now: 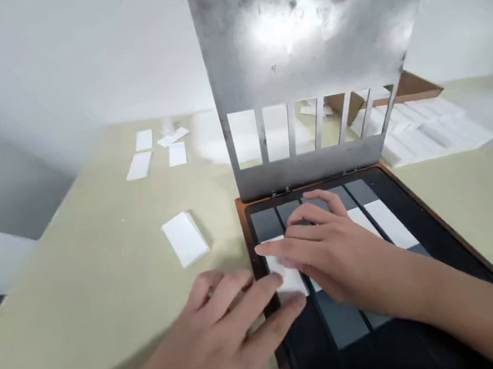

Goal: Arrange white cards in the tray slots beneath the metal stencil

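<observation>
Head view: left hand [207, 346] and right hand [331, 246] are pressing open, flat fingers [280, 249] onto a white rectangular card [287, 278] on a black tray [442, 241], with more white paper cards [185, 239] lying on the pale green counter [103, 282].

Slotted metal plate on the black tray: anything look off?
Yes. The slotted metal plate is blotched and dark-stained across its upper face, unlike clean sheet metal. A white card also lies skewed on the table, apart from the other cards.

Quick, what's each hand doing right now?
Left hand: open, fingertips by the edge of the white card, holding nothing.
Right hand: open, fingers resting on that card, not gripping it.
</observation>
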Action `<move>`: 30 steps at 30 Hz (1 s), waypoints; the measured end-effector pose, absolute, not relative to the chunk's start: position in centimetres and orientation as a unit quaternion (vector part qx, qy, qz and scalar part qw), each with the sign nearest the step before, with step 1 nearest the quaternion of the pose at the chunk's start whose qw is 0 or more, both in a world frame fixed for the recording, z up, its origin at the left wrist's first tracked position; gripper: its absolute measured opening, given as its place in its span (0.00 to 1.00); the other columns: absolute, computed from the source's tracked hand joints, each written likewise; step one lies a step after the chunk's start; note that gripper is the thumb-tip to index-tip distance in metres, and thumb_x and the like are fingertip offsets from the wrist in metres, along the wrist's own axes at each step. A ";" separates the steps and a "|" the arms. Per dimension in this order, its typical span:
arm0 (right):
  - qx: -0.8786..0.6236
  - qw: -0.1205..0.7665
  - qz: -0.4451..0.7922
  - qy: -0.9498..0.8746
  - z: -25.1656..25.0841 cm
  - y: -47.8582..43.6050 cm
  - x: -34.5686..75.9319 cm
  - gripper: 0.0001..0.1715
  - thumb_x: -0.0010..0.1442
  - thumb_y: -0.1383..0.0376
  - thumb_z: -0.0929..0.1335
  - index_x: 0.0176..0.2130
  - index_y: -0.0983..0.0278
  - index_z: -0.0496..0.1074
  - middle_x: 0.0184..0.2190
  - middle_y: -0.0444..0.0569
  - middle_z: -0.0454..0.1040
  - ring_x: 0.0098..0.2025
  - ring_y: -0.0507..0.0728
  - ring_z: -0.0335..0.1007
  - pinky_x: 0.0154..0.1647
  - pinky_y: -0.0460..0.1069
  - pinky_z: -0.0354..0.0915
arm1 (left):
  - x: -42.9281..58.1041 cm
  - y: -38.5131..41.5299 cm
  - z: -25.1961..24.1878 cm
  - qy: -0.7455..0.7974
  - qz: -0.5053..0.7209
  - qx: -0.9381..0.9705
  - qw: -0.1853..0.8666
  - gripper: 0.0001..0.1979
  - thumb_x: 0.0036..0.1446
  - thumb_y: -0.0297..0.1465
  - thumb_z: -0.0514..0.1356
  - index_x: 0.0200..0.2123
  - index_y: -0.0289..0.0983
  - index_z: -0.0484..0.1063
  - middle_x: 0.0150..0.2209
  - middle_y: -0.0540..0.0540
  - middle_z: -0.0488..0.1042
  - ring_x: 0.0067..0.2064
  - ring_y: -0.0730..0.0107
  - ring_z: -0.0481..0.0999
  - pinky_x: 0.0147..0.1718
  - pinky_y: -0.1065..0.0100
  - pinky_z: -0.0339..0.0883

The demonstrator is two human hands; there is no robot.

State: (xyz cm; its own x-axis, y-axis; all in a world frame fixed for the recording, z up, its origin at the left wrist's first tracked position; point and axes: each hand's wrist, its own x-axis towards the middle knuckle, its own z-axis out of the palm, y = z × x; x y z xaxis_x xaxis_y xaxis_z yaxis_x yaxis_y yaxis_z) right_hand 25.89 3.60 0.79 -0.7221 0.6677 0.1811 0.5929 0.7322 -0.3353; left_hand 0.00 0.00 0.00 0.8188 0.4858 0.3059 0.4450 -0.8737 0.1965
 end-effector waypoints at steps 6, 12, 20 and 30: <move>-0.334 0.126 0.165 -0.919 2.0 3.5 26.6 0.32 0.73 0.52 0.70 0.69 0.57 0.64 0.46 0.46 0.80 0.54 0.61 0.65 0.71 0.65 0.42 | -0.6 0.6 -0.2 0.286 0.180 0.940 0.051 0.23 0.72 0.42 0.58 0.66 0.43 0.72 0.56 0.42 0.74 0.50 0.52 0.68 0.49 0.54 0.52; -0.339 0.150 0.142 -0.918 1.4 3.5 26.1 0.29 0.71 0.54 0.72 0.67 0.58 0.68 0.41 0.46 0.79 0.51 0.60 0.67 0.69 0.64 0.44 | -0.8 0.8 -0.7 0.294 0.164 0.941 0.030 0.24 0.73 0.39 0.56 0.68 0.40 0.70 0.59 0.37 0.71 0.52 0.48 0.67 0.50 0.52 0.53; -0.348 0.191 0.123 -0.910 0.4 3.6 25.5 0.19 0.72 0.66 0.70 0.61 0.57 0.73 0.37 0.44 0.78 0.49 0.60 0.66 0.68 0.64 0.45 | -1.0 0.9 1.0 0.169 0.178 0.969 0.016 0.19 0.75 0.39 0.56 0.61 0.38 0.75 0.61 0.50 0.78 0.53 0.56 0.69 0.52 0.55 0.56; -0.348 0.185 0.125 -0.911 0.3 3.4 25.6 0.27 0.68 0.75 0.66 0.62 0.57 0.71 0.38 0.44 0.77 0.49 0.59 0.65 0.69 0.65 0.44 | -0.1 1.3 1.3 0.219 0.167 0.961 -0.003 0.22 0.76 0.43 0.54 0.63 0.39 0.74 0.64 0.55 0.75 0.52 0.57 0.71 0.53 0.56 0.54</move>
